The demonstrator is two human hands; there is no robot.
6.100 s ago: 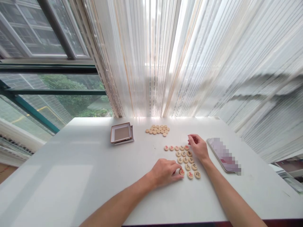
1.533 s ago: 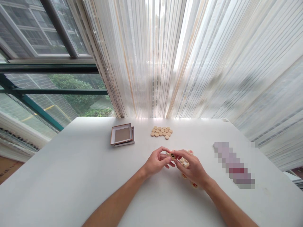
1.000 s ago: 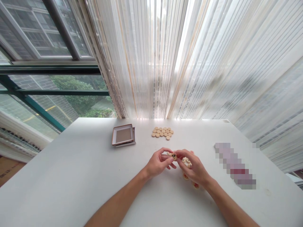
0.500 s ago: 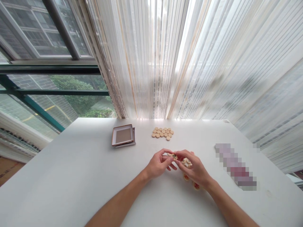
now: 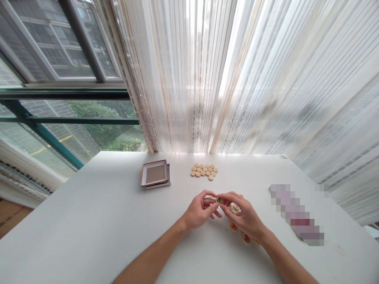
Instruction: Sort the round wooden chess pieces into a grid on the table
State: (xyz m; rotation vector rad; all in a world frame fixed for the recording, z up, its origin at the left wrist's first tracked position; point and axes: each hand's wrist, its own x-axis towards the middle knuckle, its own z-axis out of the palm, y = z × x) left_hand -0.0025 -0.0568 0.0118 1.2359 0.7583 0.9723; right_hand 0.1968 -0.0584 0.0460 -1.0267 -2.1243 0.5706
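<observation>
Where two hands (image 5: 199, 211) (image 5: 245, 216) meet, one black-marked disc (image 5: 219, 200) held.

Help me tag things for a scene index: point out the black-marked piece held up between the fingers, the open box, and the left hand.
Black-marked piece (image 5: 219, 200): head view, on its marked face.
Open box (image 5: 156, 174): head view, on its bare inner floor.
Left hand (image 5: 197, 211): head view, mid-hand.
</observation>
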